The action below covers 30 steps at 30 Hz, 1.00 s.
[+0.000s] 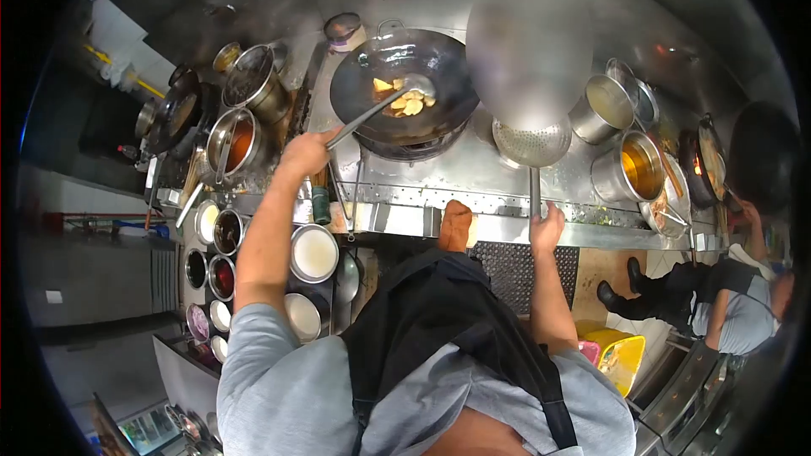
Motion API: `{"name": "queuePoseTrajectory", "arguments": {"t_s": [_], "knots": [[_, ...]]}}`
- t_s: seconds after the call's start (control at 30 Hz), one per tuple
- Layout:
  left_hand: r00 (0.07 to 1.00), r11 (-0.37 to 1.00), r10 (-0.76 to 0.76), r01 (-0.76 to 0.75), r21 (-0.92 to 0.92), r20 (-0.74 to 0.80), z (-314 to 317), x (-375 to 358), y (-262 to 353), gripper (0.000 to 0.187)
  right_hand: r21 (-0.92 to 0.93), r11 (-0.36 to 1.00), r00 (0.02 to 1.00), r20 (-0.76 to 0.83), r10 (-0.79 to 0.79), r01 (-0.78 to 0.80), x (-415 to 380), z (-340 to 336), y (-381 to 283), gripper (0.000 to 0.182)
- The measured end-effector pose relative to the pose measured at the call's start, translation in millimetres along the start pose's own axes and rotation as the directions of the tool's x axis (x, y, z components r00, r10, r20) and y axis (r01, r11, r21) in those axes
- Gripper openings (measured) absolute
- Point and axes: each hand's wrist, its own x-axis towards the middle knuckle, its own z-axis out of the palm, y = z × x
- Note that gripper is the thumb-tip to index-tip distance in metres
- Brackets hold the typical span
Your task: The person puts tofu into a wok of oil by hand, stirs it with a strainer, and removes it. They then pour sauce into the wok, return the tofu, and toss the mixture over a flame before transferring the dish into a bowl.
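My left hand is closed around the long handle of a wok ladle. The ladle's bowl rests inside a large black wok, against several yellowish chunks of food in a little brown liquid. At the counter's front edge, my right hand is wrapped about the handle of a perforated skimmer. The skimmer's round head is right of the wok, and a blurred patch covers the area just above it. A folded orange-brown cloth hangs over the edge between my hands.
Left stand a pot of reddish-brown liquid and several seasoning containers. Metal pots and a pot of amber oil are at right. A co-worker works at far right. A yellow bin stands on the floor.
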Motion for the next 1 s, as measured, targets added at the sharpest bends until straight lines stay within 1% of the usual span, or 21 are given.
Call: {"name": "queuePoseTrajectory", "arguments": {"t_s": [0.03, 0.07, 0.13, 0.17, 0.2, 0.23, 0.27, 0.33, 0.37, 0.4, 0.43, 0.47, 0.53, 0.6, 0.67, 0.73, 0.8, 0.83, 0.87, 0.93, 1.0], "knots": [[1.000, 1.000, 0.006, -0.006, -0.002, 0.004, -11, -10, -2, 0.062, 0.164, 0.977, 0.981, 0.159, 0.111, -0.138, 0, -4, -17, 0.038], [0.999, 0.999, -0.035, 0.035, 0.037, -0.007, -18, -21, -4, 0.061, 0.270, 0.950, 0.957, 0.278, 0.079, -0.157, -8, 9, -25, 0.040], [0.997, 0.994, -0.073, 0.074, 0.076, -0.020, -16, -37, -8, 0.059, 0.357, 0.831, 0.696, 0.716, 0.048, -0.425, -29, 30, -51, 0.049], [0.989, 0.991, -0.136, 0.137, 0.007, -0.051, -9, -44, -11, 0.059, 0.367, 0.853, 0.663, 0.748, -0.033, -0.371, -48, 58, -55, 0.054], [0.976, 0.978, -0.202, 0.198, -0.062, -0.079, 0, -50, -17, 0.059, 0.495, 0.773, 0.617, 0.768, -0.175, -0.397, -68, 99, -50, 0.056], [0.968, 0.973, -0.217, 0.204, -0.112, -0.124, 22, -53, -26, 0.060, 0.500, 0.679, 0.533, 0.826, -0.186, -0.538, -66, 88, -76, 0.060], [0.950, 0.944, -0.308, 0.298, -0.143, -0.049, 25, -58, -17, 0.059, 0.503, 0.677, 0.531, 0.825, -0.192, -0.537, -68, 91, -88, 0.060], [0.917, 0.877, -0.395, 0.355, -0.324, -0.062, 46, -65, -6, 0.059, 0.319, 0.920, 0.639, 0.762, -0.107, -0.227, -68, 95, -106, 0.063], [0.912, 0.840, -0.408, 0.354, -0.411, -0.049, 50, -69, -1, 0.059, 0.263, 0.910, 0.561, 0.827, -0.042, -0.320, -50, 69, -130, 0.053], [0.907, 0.797, -0.419, 0.350, -0.493, -0.033, 54, -74, 3, 0.058, 0.263, 0.911, 0.558, 0.829, -0.045, -0.317, -47, 76, -129, 0.053], [0.907, 0.784, -0.415, 0.318, -0.534, -0.068, 64, -79, 3, 0.059, 0.323, 0.525, 0.354, 0.934, -0.044, -0.787, -46, 82, -121, 0.055], [0.906, 0.781, -0.418, 0.322, -0.535, -0.064, 63, -87, 9, 0.059, 0.163, -0.030, 0.166, 0.972, -0.167, -0.986, -39, 81, -120, 0.056], [0.903, 0.688, -0.429, 0.305, -0.658, -0.030, 55, -102, 21, 0.059, 0.111, -0.359, 0.227, 0.927, -0.300, -0.927, -24, 65, -120, 0.062], [0.898, 0.693, -0.440, 0.340, -0.636, 0.002, 49, -115, 30, 0.060, 0.127, -0.490, 0.341, 0.861, -0.377, -0.863, 1, 40, -135, 0.070], [0.910, 0.625, -0.412, 0.250, -0.740, -0.040, 49, -126, 34, 0.059, 0.140, -0.457, 0.363, 0.818, -0.447, -0.878, 23, 37, -140, 0.068], [0.914, 0.641, -0.400, 0.221, -0.734, -0.074, 51, -131, 35, 0.059, 0.156, -0.425, 0.381, 0.765, -0.519, -0.892, 43, 46, -143, 0.067], [0.923, 0.660, -0.370, 0.185, -0.728, -0.102, 51, -133, 35, 0.058, 0.184, -0.277, 0.296, 0.842, -0.450, -0.943, 59, 62, -145, 0.064], [0.922, 0.660, -0.373, 0.183, -0.729, -0.106, 52, -132, 36, 0.058, 0.223, -0.243, 0.286, 0.922, -0.263, -0.944, 66, 55, -167, 0.061], [0.926, 0.708, -0.342, 0.145, -0.692, -0.157, 55, -131, 35, 0.058, 0.225, -0.241, 0.288, 0.920, -0.267, -0.944, 72, 54, -186, 0.061], [0.927, 0.753, -0.313, 0.108, -0.649, -0.209, 54, -128, 37, 0.058, 0.168, -0.118, 0.188, 0.964, -0.185, -0.979, 88, 60, -218, 0.050], [0.954, 0.752, -0.279, 0.143, -0.643, -0.114, 50, -124, 41, 0.058, 0.144, -0.082, 0.154, 0.979, -0.133, -0.986, 99, 112, -229, 0.043]]}}
